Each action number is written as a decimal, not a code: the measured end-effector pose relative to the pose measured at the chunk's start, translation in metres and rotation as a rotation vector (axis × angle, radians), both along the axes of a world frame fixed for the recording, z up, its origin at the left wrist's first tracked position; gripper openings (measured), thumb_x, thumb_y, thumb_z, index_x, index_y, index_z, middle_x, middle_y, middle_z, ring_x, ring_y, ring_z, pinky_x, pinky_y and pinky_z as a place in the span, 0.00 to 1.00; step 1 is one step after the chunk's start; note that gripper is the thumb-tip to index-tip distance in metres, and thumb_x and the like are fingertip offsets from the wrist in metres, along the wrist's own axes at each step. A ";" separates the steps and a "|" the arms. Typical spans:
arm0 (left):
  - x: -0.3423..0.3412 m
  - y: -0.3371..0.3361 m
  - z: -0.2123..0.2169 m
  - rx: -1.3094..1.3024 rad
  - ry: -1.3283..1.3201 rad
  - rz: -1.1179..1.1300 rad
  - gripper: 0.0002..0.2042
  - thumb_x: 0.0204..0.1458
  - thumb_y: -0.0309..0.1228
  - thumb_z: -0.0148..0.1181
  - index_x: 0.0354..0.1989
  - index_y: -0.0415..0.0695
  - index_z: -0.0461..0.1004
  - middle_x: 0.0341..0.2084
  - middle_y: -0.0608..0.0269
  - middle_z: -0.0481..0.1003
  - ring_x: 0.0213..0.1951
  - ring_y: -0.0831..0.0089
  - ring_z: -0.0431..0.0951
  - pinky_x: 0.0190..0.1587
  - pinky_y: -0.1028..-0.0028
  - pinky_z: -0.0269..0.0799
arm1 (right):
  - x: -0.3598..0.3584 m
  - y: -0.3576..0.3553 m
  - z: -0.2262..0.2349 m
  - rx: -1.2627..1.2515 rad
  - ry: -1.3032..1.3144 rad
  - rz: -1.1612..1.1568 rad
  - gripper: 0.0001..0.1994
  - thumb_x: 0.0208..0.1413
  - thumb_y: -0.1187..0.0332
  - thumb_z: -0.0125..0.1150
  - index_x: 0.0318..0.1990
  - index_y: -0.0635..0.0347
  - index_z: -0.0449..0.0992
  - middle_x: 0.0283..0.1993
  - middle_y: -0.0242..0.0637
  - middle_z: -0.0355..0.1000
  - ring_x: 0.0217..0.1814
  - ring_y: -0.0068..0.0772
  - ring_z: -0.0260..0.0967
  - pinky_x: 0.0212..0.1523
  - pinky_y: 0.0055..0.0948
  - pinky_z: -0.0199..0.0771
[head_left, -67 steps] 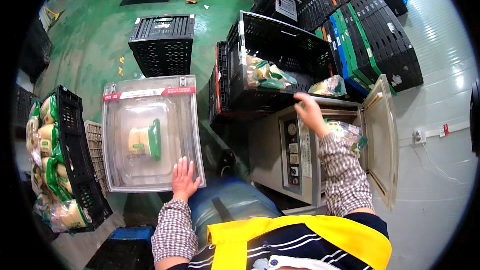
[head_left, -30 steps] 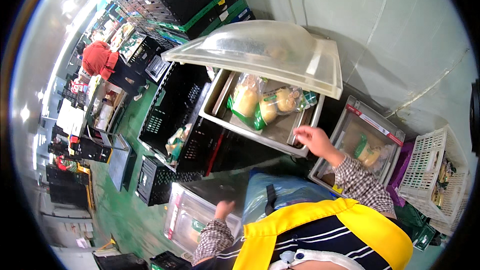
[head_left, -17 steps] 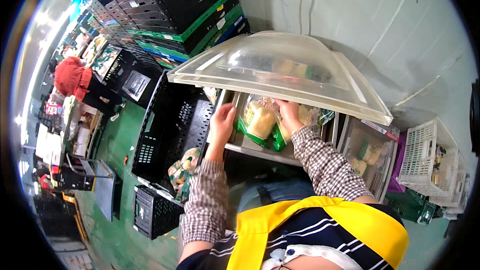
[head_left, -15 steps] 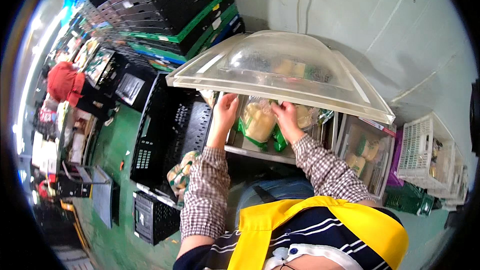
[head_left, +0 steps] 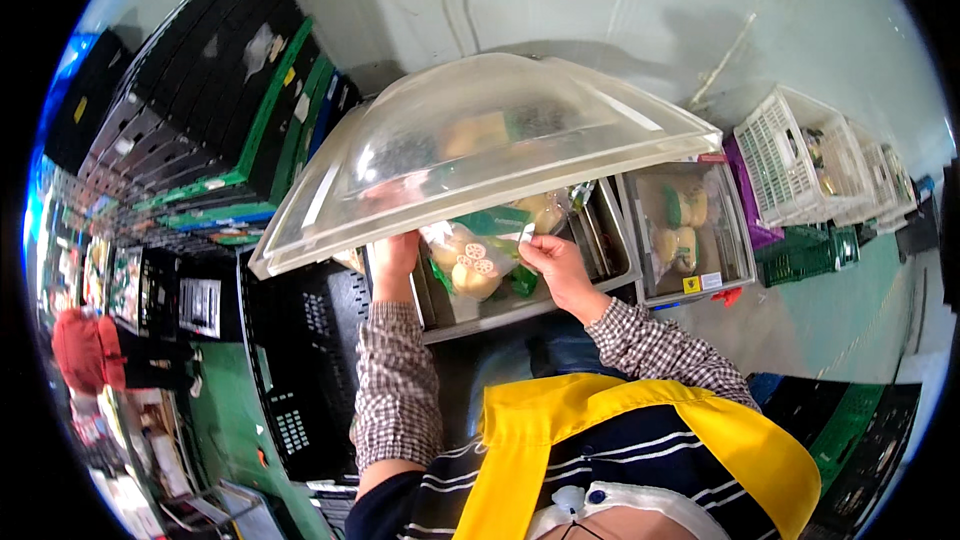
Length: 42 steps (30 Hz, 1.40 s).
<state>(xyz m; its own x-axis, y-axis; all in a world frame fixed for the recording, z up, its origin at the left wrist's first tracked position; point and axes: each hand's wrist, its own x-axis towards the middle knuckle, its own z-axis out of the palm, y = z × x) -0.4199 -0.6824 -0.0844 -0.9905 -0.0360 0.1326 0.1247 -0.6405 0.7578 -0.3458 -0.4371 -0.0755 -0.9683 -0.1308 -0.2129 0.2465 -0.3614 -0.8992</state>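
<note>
A clear plastic bag with a green print and pictured lotus root slices, holding pale pieces of food (head_left: 470, 275), lies at the front of a metal chamber (head_left: 490, 323). My right hand (head_left: 558, 265) pinches the bag's upper right edge between thumb and fingers. At the chamber's left side my left hand (head_left: 397, 255) reaches up under a raised, domed clear lid (head_left: 480, 140). Its fingers show only as a blur through the plastic, so their grip cannot be made out. Another bag of pale food (head_left: 543, 210) sits behind, partly covered by the lid.
Right of the chamber, a second chamber (head_left: 690, 230) holds bagged pale food. White baskets (head_left: 790, 170) stand beyond it. At left are a large black crate (head_left: 310, 370) and tall stacked crates (head_left: 200, 90). A person in red (head_left: 88, 350) stands farther left.
The view has turned, shifting the machine left in the picture. My left hand has gone further under the lid. My right hand now pinches the bag's edge, and its lotus root print shows.
</note>
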 end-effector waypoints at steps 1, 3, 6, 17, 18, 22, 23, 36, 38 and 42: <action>0.012 -0.002 0.004 0.003 0.017 0.006 0.17 0.51 0.27 0.53 0.51 0.42 0.64 0.46 0.61 0.69 0.47 0.70 0.69 0.50 0.70 0.66 | 0.004 0.000 0.001 -0.004 -0.006 -0.014 0.07 0.51 0.71 0.58 0.35 0.67 0.75 0.31 0.29 0.72 0.32 0.15 0.65 0.36 0.17 0.64; 0.021 -0.002 0.014 0.012 -0.026 0.025 0.12 0.52 0.24 0.49 0.46 0.40 0.69 0.43 0.58 0.72 0.45 0.68 0.72 0.48 0.69 0.68 | 0.014 -0.001 0.006 -0.154 -0.037 -0.070 0.06 0.51 0.71 0.58 0.34 0.66 0.75 0.31 0.31 0.72 0.32 0.16 0.65 0.36 0.17 0.65; 0.039 0.004 0.035 0.040 -0.056 0.046 0.10 0.53 0.24 0.47 0.41 0.37 0.71 0.39 0.56 0.74 0.43 0.67 0.74 0.48 0.69 0.68 | 0.029 0.006 0.029 -0.191 0.018 -0.088 0.04 0.51 0.73 0.57 0.32 0.65 0.75 0.32 0.30 0.72 0.34 0.16 0.65 0.39 0.17 0.63; 0.105 0.083 0.101 -0.081 0.301 0.141 0.07 0.54 0.26 0.50 0.34 0.34 0.71 0.38 0.56 0.72 0.41 0.67 0.73 0.48 0.68 0.68 | 0.070 0.082 0.134 0.030 0.584 -0.309 0.03 0.51 0.77 0.56 0.33 0.69 0.73 0.32 0.31 0.65 0.32 0.19 0.60 0.34 0.17 0.59; 0.105 0.092 0.099 -0.051 0.267 0.095 0.07 0.54 0.26 0.50 0.35 0.35 0.71 0.38 0.55 0.72 0.42 0.66 0.73 0.48 0.67 0.68 | 0.070 0.090 0.135 0.036 0.670 -0.342 0.04 0.51 0.77 0.56 0.34 0.68 0.73 0.32 0.31 0.64 0.30 0.18 0.58 0.32 0.18 0.57; 0.108 0.147 0.098 0.075 0.109 -0.159 0.09 0.55 0.31 0.50 0.38 0.37 0.70 0.40 0.53 0.73 0.41 0.65 0.74 0.46 0.66 0.69 | 0.082 0.128 0.149 -0.076 0.647 -0.417 0.04 0.50 0.78 0.56 0.34 0.68 0.72 0.33 0.33 0.65 0.32 0.18 0.58 0.33 0.17 0.57; 0.109 0.164 0.103 0.120 0.088 -0.224 0.10 0.55 0.32 0.50 0.39 0.38 0.70 0.40 0.54 0.72 0.41 0.65 0.74 0.46 0.66 0.69 | 0.085 0.142 0.149 -0.082 0.656 -0.428 0.04 0.50 0.78 0.56 0.34 0.68 0.72 0.33 0.33 0.65 0.32 0.18 0.58 0.33 0.17 0.57; 0.140 0.376 0.133 -0.046 0.301 -0.300 0.06 0.52 0.26 0.53 0.35 0.40 0.74 0.33 0.53 0.76 0.37 0.63 0.75 0.44 0.64 0.70 | 0.137 0.374 0.134 0.077 0.614 -0.544 0.04 0.50 0.76 0.57 0.32 0.69 0.73 0.28 0.26 0.64 0.28 0.14 0.56 0.28 0.16 0.54; 0.146 0.395 0.137 -0.239 0.362 -0.228 0.04 0.51 0.24 0.54 0.33 0.39 0.74 0.33 0.53 0.76 0.37 0.63 0.76 0.44 0.64 0.70 | 0.150 0.401 0.119 0.121 0.475 -0.554 0.03 0.49 0.77 0.57 0.30 0.68 0.73 0.27 0.24 0.62 0.27 0.13 0.54 0.28 0.15 0.53; 0.156 0.437 0.141 -0.345 0.278 -0.193 0.04 0.49 0.22 0.56 0.30 0.35 0.75 0.30 0.55 0.76 0.37 0.67 0.73 0.46 0.68 0.65 | 0.156 0.441 0.090 0.134 0.437 -0.546 0.04 0.50 0.75 0.57 0.29 0.68 0.73 0.25 0.23 0.61 0.26 0.12 0.53 0.27 0.15 0.51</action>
